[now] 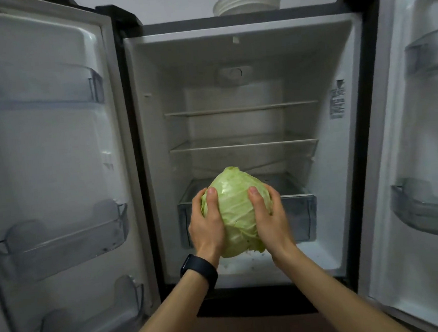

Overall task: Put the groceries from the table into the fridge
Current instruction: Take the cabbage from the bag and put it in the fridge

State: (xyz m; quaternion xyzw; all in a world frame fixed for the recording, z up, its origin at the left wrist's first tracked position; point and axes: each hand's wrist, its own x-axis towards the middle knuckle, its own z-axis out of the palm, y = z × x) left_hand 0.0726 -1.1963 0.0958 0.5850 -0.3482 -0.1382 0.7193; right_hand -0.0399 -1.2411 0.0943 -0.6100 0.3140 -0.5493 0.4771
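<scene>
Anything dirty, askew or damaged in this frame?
Minor only: dark specks, like crumbs, lie on the fridge floor below the drawer, and a few in the left door's middle bin. Shelves sit level; the cabbage, gripped by the left hand and right hand, looks intact.

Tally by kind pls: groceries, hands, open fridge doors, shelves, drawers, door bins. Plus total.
cabbage: 1
hands, left hand and right hand, both gripping the cabbage: 2
open doors: 2
shelves: 2
drawer: 1
door bins in view: 5
Total: 13
</scene>
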